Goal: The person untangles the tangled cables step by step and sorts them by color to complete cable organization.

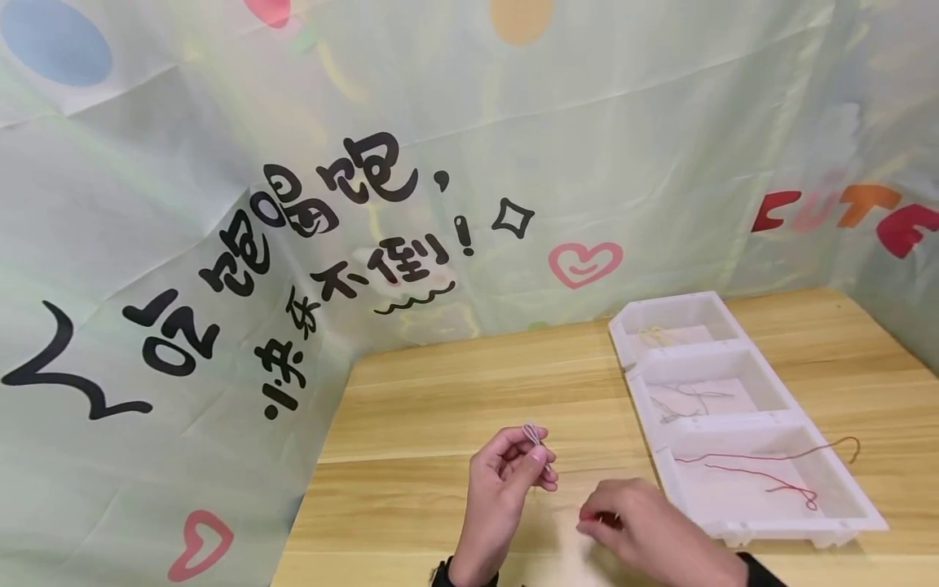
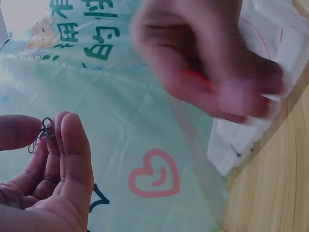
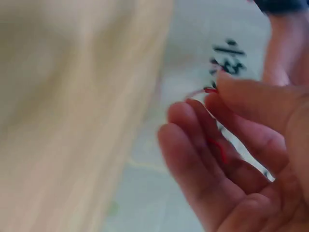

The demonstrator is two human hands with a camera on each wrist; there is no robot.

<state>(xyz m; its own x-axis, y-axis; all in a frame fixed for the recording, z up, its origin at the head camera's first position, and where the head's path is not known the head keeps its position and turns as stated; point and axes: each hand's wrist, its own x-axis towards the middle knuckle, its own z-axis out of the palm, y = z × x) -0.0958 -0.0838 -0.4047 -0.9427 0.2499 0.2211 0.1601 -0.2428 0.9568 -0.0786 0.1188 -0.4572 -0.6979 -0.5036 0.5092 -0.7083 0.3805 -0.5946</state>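
Note:
My left hand (image 1: 502,481) is raised over the table and pinches a grey cord (image 1: 533,437) between thumb and fingers. The cord is folded into small loops that stick up past the fingertips. To its right, my right hand (image 1: 641,522) has its thumb and index finger closed on a thin red cord (image 3: 211,90). Part of that cord lies along the fingers in the right wrist view, and the rest is hidden. The two hands are apart. The right hand is blurred in the left wrist view.
A white tray (image 1: 663,469) with three compartments stands on the wooden table (image 1: 411,424) at the right. Red cords (image 1: 763,473) lie in the near compartment, one hanging over the rim, grey cords (image 1: 693,395) in the middle, yellow ones (image 1: 660,333) at the back. A printed curtain (image 1: 440,81) surrounds the table.

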